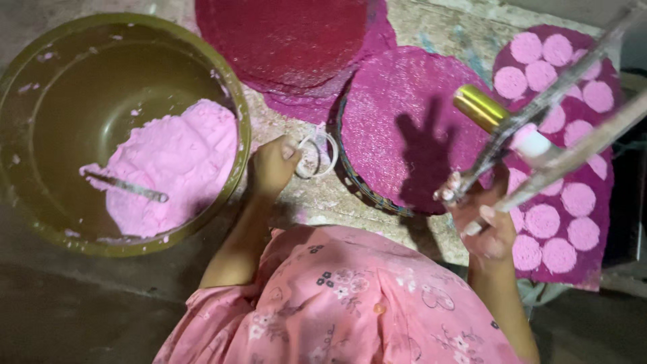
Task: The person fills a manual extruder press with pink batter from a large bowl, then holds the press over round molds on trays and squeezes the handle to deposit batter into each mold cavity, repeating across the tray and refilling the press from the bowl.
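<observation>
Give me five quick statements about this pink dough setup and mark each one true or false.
1. The big olive bowl holds a mound of pink dough. True.
2. A metal utensil lies in the dough. True.
3. The left hand holds a knife. False: it holds a thin white ring.
4. The right hand is empty. False: it grips a clear press frame with a gold cylinder on it.
5. The mat on the right carries rows of round pink discs. True.
</observation>
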Available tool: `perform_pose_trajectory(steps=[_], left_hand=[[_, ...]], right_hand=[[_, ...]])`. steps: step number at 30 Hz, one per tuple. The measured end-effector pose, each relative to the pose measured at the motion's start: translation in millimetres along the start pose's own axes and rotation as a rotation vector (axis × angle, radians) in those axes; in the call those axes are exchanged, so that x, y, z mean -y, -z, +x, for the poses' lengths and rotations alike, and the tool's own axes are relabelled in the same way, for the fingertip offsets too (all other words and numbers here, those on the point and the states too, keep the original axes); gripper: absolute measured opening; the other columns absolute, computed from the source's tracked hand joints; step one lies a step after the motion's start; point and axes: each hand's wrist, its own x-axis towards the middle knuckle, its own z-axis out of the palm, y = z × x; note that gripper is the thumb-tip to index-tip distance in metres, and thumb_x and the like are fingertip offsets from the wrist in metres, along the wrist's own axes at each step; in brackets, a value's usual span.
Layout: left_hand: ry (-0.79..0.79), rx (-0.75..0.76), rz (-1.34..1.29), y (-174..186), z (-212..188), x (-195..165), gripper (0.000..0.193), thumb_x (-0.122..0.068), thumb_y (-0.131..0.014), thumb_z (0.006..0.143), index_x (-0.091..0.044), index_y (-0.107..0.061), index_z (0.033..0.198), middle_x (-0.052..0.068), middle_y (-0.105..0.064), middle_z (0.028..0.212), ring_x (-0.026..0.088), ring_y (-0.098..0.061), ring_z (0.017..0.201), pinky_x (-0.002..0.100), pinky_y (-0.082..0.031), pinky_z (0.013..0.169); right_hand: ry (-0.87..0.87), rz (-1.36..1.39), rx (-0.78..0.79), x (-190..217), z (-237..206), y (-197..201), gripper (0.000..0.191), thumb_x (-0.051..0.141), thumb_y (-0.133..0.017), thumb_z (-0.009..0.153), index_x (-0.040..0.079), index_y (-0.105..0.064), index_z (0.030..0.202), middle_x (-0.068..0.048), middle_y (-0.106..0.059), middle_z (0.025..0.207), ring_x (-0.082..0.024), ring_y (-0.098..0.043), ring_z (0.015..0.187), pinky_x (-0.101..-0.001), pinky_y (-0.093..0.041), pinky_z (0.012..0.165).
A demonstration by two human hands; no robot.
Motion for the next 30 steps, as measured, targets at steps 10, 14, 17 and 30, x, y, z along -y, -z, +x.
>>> perform_pose_trajectory(steps=[10, 14, 17, 30], left_hand=[[-0.266, 0.151, -0.115, -76.4, 75.0, -84.8, 0.043, -0.032, -0.085, 0.086, -0.002, -0.072, 0.114, 0.02, -0.073, 0.105, 0.034, -0.072, 0.092, 0.041, -0.056, 0.079], [0.037, 0.824, -1.999, -68.6, 99.2, -99.1, 0.089, -0.071, -0.06, 0.09, -0.002, -0.054, 0.146, 0.012, -0.062, 0.148, 0.026, -0.053, 0.142, 0.04, -0.044, 0.122], [0.084, 0.797, -2.087, -73.6, 97.4, -111.0, 0.093, -0.079, -0.047, 0.082, -0.009, -0.058, 0.142, 0.007, -0.065, 0.125, 0.025, -0.055, 0.135, 0.044, -0.039, 0.122], [-0.062, 0.427, -2.361, -84.1, 135.1, -93.8, 0.036, -0.052, -0.051, 0.098, -0.017, -0.054, 0.099, -0.001, -0.057, 0.088, 0.018, -0.056, 0.09, 0.038, -0.044, 0.099]], right_hand=[[-0.319, -0.244, 0.045, 12.0, 39.2, 12.7, 0.074, 0.051, -0.051, 0.096, 0.008, -0.036, 0.155, -0.014, -0.067, 0.12, -0.029, -0.065, 0.108, -0.0445, -0.053, 0.093], [-0.712, -0.391, 0.178, 17.6, 47.6, 12.4, 0.077, 0.06, -0.039, 0.096, 0.003, -0.045, 0.146, -0.014, -0.07, 0.118, -0.027, -0.067, 0.103, -0.0434, -0.055, 0.091], [-1.024, -0.484, 0.131, 29.2, 67.0, 10.0, 0.078, 0.061, -0.035, 0.091, 0.002, -0.049, 0.141, -0.013, -0.072, 0.118, -0.028, -0.068, 0.101, -0.0452, -0.055, 0.09], [-0.908, -1.263, 0.241, 42.2, 148.2, -44.9, 0.088, 0.072, -0.024, 0.096, -0.003, -0.069, 0.089, -0.013, -0.071, 0.076, -0.022, -0.069, 0.067, -0.0392, -0.058, 0.066]])
